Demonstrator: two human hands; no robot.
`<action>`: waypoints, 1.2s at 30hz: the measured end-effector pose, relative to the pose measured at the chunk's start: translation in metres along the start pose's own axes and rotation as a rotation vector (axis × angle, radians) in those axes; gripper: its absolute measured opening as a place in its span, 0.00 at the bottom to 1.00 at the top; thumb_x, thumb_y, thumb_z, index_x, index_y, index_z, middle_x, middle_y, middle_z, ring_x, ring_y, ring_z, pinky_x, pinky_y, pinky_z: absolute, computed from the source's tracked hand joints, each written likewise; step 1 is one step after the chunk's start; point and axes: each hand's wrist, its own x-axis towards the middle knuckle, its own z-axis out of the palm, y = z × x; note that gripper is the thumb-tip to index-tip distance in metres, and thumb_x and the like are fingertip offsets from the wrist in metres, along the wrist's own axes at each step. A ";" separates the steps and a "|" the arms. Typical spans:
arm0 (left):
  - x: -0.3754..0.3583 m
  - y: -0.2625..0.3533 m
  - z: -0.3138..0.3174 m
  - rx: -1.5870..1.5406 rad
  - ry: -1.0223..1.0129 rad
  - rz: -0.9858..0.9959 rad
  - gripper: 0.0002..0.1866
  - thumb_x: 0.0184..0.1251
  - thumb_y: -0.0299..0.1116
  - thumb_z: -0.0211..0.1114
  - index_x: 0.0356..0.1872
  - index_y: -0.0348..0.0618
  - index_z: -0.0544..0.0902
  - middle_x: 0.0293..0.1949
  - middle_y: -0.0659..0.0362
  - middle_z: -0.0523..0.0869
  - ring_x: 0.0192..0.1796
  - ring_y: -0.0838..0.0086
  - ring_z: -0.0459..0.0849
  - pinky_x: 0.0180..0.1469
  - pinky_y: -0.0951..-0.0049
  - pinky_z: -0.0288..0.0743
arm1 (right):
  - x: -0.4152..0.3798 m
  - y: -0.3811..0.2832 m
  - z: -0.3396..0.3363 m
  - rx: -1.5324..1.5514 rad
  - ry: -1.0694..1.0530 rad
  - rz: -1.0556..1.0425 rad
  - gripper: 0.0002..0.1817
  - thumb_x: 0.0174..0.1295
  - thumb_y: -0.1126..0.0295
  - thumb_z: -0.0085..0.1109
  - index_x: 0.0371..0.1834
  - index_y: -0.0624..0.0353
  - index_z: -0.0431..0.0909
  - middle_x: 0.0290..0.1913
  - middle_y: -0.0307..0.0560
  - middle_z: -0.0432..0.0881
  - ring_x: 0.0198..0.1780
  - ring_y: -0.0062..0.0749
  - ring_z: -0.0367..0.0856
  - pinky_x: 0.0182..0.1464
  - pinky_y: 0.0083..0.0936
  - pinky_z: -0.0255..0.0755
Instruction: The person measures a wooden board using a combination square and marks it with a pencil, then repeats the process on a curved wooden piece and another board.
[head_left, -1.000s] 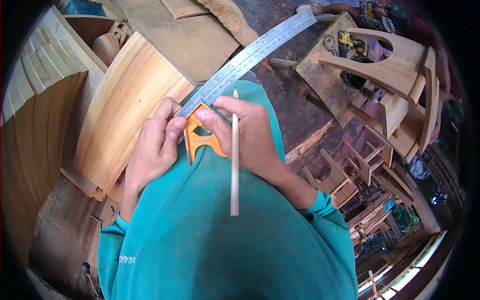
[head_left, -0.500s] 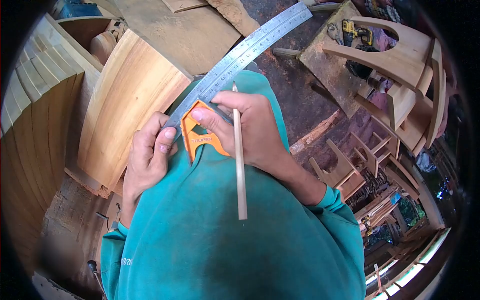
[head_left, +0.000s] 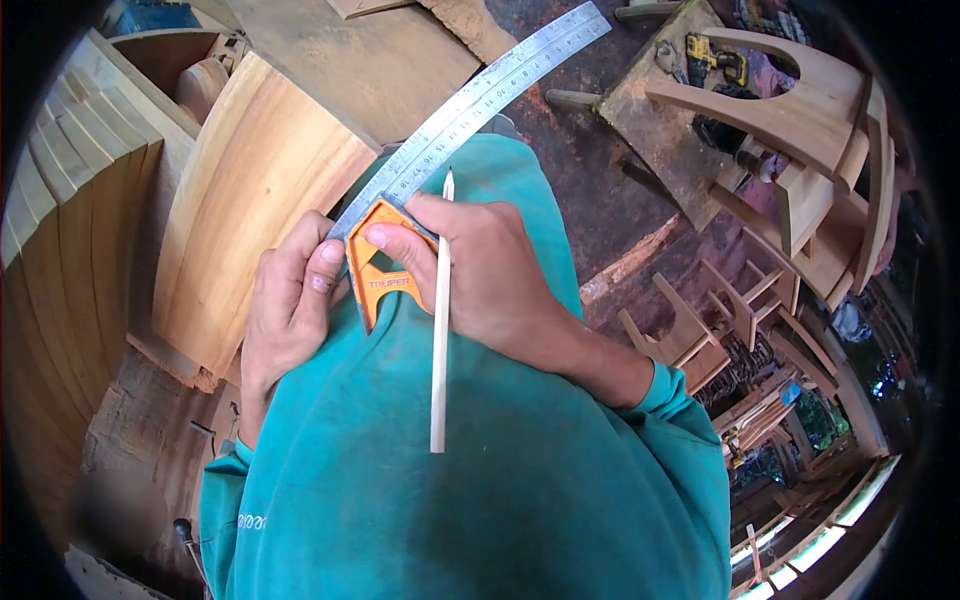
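A metal ruler point(head_left: 480, 100) with an orange square head point(head_left: 385, 282) at its lower end lies across the front of the person's body, slanting up to the right. My left hand point(head_left: 300, 290) is closed on the ruler's lower end, thumb on top, beside the orange head. My right hand point(head_left: 480, 255) grips the orange head, thumb over its face. A pencil point(head_left: 440, 340) also rests in my right hand, its dark tip pointing up toward the ruler and its blunt end over the teal shirt.
A curved wooden panel point(head_left: 260, 200) lies left of the hands, beside a stack of curved boards point(head_left: 75, 230). On the right, a worktable point(head_left: 640, 130) bears a yellow drill point(head_left: 700, 60) near wooden chair frames point(head_left: 790, 110). A board point(head_left: 360, 70) lies at the top.
The ruler, orange head and pencil have shifted slightly left with my right hand. The pencil stands a little differently tilted. My left hand has moved slightly left and keeps its hold.
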 end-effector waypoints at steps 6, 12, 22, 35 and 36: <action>-0.004 -0.011 0.002 0.010 -0.001 0.067 0.15 0.77 0.38 0.49 0.33 0.37 0.73 0.16 0.65 0.69 0.21 0.83 0.65 0.24 0.77 0.59 | -0.004 0.003 0.000 -0.033 -0.015 -0.012 0.14 0.66 0.66 0.59 0.27 0.65 0.73 0.20 0.59 0.72 0.20 0.52 0.71 0.23 0.37 0.62; -0.007 -0.017 0.005 -0.191 -0.050 0.048 0.13 0.76 0.36 0.52 0.35 0.36 0.75 0.19 0.69 0.69 0.23 0.87 0.64 0.25 0.81 0.57 | -0.008 0.000 -0.005 -0.035 -0.022 0.005 0.16 0.67 0.65 0.58 0.25 0.64 0.71 0.19 0.59 0.70 0.20 0.52 0.69 0.23 0.37 0.62; -0.005 -0.018 0.009 -0.278 -0.005 0.028 0.12 0.74 0.36 0.57 0.40 0.34 0.78 0.25 0.67 0.73 0.25 0.88 0.66 0.27 0.83 0.58 | -0.010 0.003 -0.006 -0.067 0.014 -0.005 0.15 0.66 0.64 0.59 0.25 0.63 0.72 0.20 0.59 0.72 0.20 0.54 0.70 0.23 0.38 0.62; -0.008 -0.014 0.007 -0.292 0.011 0.006 0.14 0.73 0.38 0.58 0.40 0.34 0.79 0.24 0.67 0.74 0.26 0.87 0.67 0.27 0.83 0.59 | -0.008 -0.002 -0.009 -0.002 -0.012 -0.024 0.15 0.66 0.68 0.57 0.22 0.63 0.70 0.18 0.60 0.71 0.23 0.59 0.74 0.23 0.45 0.63; -0.008 -0.013 0.007 -0.290 0.010 0.006 0.14 0.73 0.38 0.58 0.40 0.34 0.79 0.24 0.67 0.74 0.26 0.87 0.67 0.27 0.83 0.59 | -0.008 -0.003 -0.009 -0.001 -0.012 -0.024 0.15 0.66 0.68 0.57 0.22 0.63 0.70 0.18 0.60 0.71 0.23 0.59 0.74 0.23 0.45 0.63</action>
